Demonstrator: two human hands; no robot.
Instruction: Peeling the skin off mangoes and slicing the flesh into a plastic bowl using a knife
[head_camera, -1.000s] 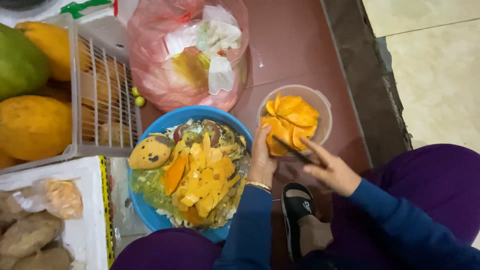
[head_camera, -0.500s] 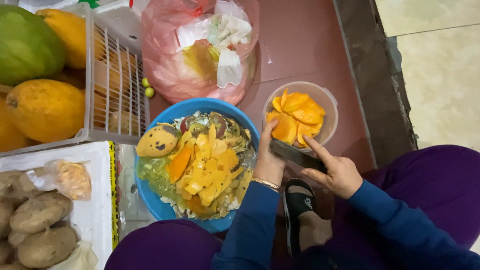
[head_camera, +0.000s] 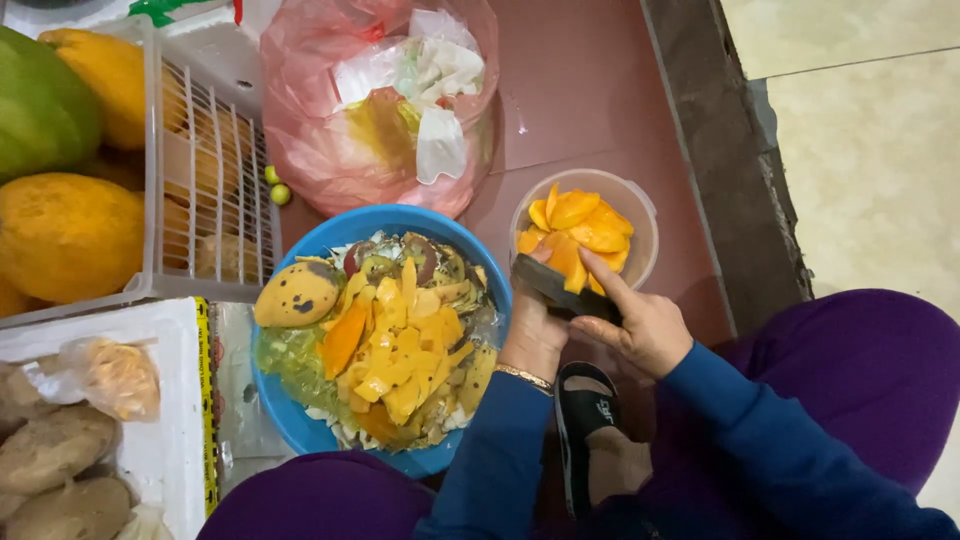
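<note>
Fingers of the right hand (head_camera: 640, 325) clamp a dark knife (head_camera: 562, 290) flat over the clear tub (head_camera: 640, 205), so orange fruit slices (head_camera: 580, 225) drop in. The left hand (head_camera: 533, 325) closes on fruit beneath the blade, beside the blue basin (head_camera: 300, 420) catching peels on the floor.

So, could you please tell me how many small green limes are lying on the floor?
2. Both limes sit together between the white basket and the pink bag: one above, the other below. More may be hidden.
</note>
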